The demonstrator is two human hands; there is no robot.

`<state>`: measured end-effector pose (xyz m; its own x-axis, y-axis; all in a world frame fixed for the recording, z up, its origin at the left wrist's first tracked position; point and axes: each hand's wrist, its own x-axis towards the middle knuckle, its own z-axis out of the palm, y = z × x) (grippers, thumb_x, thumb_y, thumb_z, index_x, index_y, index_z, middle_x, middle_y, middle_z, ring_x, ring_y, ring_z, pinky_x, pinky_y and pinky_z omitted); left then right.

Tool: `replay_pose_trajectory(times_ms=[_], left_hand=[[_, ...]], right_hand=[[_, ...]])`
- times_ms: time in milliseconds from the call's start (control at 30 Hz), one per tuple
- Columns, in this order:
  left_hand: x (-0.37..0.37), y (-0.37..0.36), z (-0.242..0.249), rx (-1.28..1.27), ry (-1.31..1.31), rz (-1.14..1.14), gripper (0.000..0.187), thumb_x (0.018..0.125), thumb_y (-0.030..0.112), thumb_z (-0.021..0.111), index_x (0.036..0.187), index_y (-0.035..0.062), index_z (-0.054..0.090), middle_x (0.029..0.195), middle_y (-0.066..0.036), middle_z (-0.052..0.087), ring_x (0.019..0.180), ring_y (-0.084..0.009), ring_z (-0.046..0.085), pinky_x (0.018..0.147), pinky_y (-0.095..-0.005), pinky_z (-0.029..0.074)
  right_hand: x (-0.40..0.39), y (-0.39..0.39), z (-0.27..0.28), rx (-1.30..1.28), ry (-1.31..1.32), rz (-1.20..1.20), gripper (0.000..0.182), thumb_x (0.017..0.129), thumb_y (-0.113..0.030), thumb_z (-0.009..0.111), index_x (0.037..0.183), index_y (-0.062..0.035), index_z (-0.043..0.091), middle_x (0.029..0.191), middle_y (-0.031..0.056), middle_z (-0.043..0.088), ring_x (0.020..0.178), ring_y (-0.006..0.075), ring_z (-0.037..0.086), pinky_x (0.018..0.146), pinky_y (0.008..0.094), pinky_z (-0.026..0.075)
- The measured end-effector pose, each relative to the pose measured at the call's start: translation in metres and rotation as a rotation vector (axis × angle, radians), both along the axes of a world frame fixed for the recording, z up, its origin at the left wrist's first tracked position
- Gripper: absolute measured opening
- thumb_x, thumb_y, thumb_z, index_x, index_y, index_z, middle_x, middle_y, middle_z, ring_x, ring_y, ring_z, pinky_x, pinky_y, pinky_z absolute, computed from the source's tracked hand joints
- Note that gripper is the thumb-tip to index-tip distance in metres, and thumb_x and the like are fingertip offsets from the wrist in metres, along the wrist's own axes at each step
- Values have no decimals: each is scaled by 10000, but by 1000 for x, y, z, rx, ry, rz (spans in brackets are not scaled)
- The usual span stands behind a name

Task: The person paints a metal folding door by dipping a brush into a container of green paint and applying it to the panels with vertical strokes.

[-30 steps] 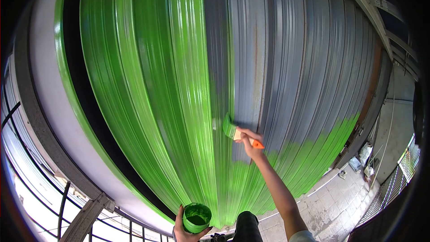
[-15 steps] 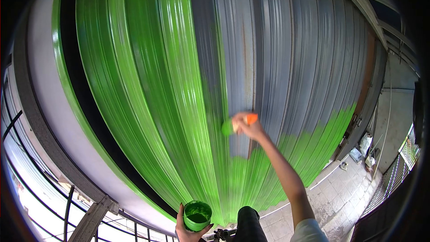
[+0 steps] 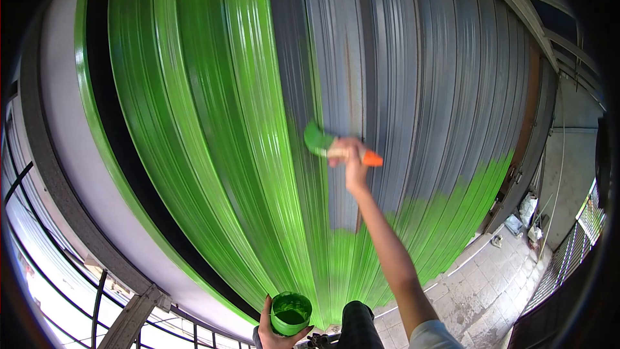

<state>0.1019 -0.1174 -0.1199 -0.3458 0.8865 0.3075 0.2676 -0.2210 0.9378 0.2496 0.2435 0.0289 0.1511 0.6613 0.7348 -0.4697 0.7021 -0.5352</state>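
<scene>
My right hand (image 3: 349, 155) is closed round the handle of a paintbrush (image 3: 321, 142). The handle's end is orange, and the bristles are covered in green paint. Those bristles rest against a ridged metal wall (image 3: 394, 90), beside a narrow recessed strip that is dark grey above and green below. Low in the view, my left hand (image 3: 271, 331) grips a small round tub of green paint (image 3: 290, 314) from its left side and below. The tub's open top faces up, with paint inside and smeared on its wall.
The wall's left part and its lower right are green; the upper right stays grey. A metal railing (image 3: 97, 307) runs along the lower left. On the tiled floor (image 3: 478, 287) at right, plastic bags (image 3: 515, 223) lie by the wall's foot. A dark trouser leg (image 3: 356, 323) shows at the bottom.
My right hand and the brush have moved up the wall, the bristles a little leftward too. The brush now tilts with its bristles higher. The tub has shifted slightly right.
</scene>
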Motion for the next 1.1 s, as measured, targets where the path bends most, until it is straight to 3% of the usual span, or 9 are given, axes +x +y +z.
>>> replay_pose_trajectory(times_ms=[133, 200, 433, 533, 633, 767, 833, 900, 1100], left_hand=[[-2, -1, 4, 45, 121, 25, 1026, 548, 83, 849, 1380, -17, 257, 1129, -164, 569, 1019, -233, 574, 879, -346, 486], [-4, 5, -7, 83, 88, 14, 1090, 513, 162, 866, 1366, -70, 228, 1083, -165, 587, 997, -233, 592, 870, -349, 482], [-13, 2, -13, 84, 30, 2, 1099, 515, 149, 866, 1372, -69, 213, 1094, -162, 581, 999, -235, 590, 879, -351, 476], [-16, -4, -12, 70, 16, 22, 1099, 516, 144, 865, 1372, -69, 211, 1094, -161, 582, 1005, -235, 587, 883, -351, 475], [-19, -2, 2, 59, 37, 49, 1088, 514, 140, 864, 1366, -76, 224, 1110, -166, 577, 1022, -240, 582, 898, -353, 466], [-35, 4, 1, 119, 274, 112, 1073, 506, 154, 871, 1363, -62, 261, 1153, -176, 558, 1064, -251, 561, 923, -360, 449], [-36, 6, 15, 173, 406, 147, 1032, 517, 242, 878, 1326, -59, 314, 1153, -204, 545, 1041, -317, 563, 889, -386, 465], [-36, 6, 28, 166, 498, 159, 1080, 486, 227, 888, 1349, -47, 300, 1207, -197, 522, 1097, -294, 538, 944, -390, 429], [-32, 5, 44, 261, 646, 173, 987, 498, 252, 868, 1287, -66, 368, 1178, -188, 539, 1072, -350, 521, 921, -436, 387]], right_hand=[[2, -31, -103, -212, -53, 8, 199, 883, -153, 428, 863, -15, 570, 741, 117, 617, 563, 189, 609, 492, 294, 510], [6, -40, -127, -296, -84, -11, 198, 885, -142, 427, 857, -7, 570, 735, 121, 621, 559, 187, 610, 484, 289, 509], [12, -76, -216, -605, -87, 22, 136, 856, -85, 492, 805, -4, 589, 651, 102, 616, 475, 159, 591, 442, 256, 481], [11, -91, -206, -642, -2, -12, 112, 846, -97, 503, 837, -17, 580, 643, 106, 614, 484, 171, 599, 441, 256, 478], [18, -118, -158, -612, 28, 89, 111, 842, -106, 501, 877, -17, 559, 662, 117, 617, 499, 195, 609, 441, 271, 481], [29, -171, -89, -558, -9, 397, 120, 841, -119, 499, 883, -12, 537, 680, 132, 599, 520, 219, 619, 433, 293, 482], [32, -199, -61, -516, -162, 512, 112, 841, -98, 491, 865, -4, 548, 661, 123, 585, 507, 208, 608, 423, 292, 479], [35, -218, -46, -443, -341, 625, 108, 838, -80, 489, 856, 1, 557, 660, 119, 585, 501, 198, 602, 420, 292, 479], [27, -252, -15, -320, -875, 629, 118, 883, -92, 514, 907, -12, 597, 703, 51, 624, 560, 98, 610, 492, 213, 472]])
